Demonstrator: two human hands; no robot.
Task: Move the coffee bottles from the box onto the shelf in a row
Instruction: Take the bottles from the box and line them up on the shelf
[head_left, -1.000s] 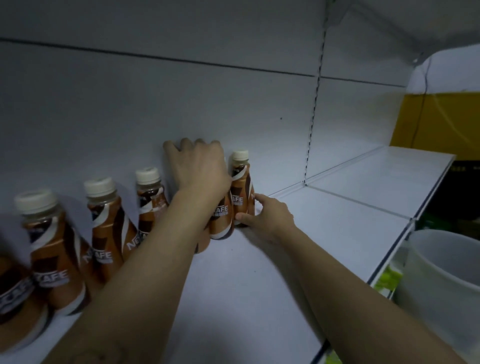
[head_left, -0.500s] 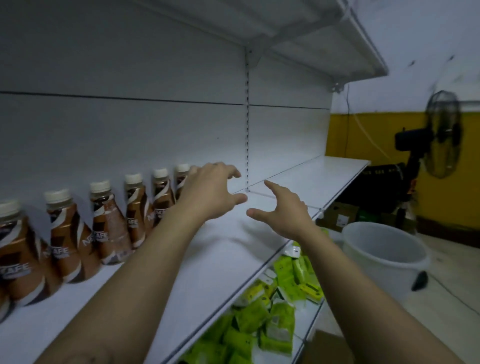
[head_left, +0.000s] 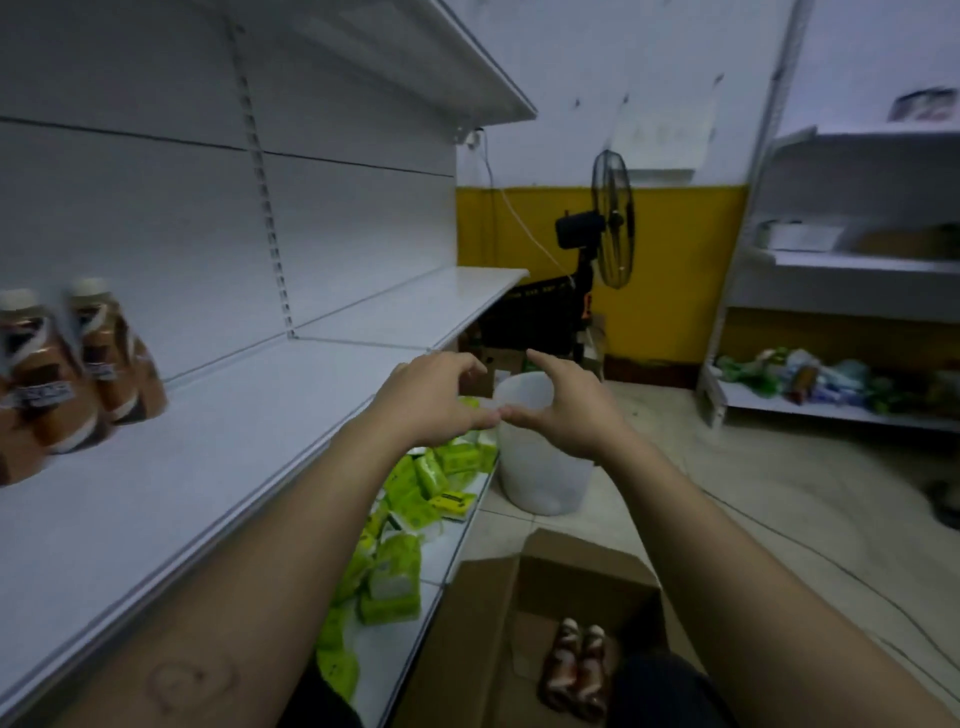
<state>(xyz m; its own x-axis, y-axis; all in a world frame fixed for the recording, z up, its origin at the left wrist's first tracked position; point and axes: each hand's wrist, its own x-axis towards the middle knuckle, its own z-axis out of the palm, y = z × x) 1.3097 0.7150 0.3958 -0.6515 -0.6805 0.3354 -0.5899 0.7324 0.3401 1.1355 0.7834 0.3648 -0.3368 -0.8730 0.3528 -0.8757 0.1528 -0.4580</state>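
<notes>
Brown coffee bottles with white caps stand in a row at the far left of the white shelf. Two more coffee bottles lie in the open cardboard box on the floor below. My left hand and my right hand hover side by side beyond the shelf's front edge, thumbs nearly touching. Both hands are empty with fingers apart.
Green packets fill the lower shelf. A white bucket stands on the floor beyond the box. A black fan is by the yellow wall. Another shelving unit with goods stands at the right.
My hands have let go of the bottles and drawn back off the shelf to the right. The view has swung right and down, bringing the box into sight.
</notes>
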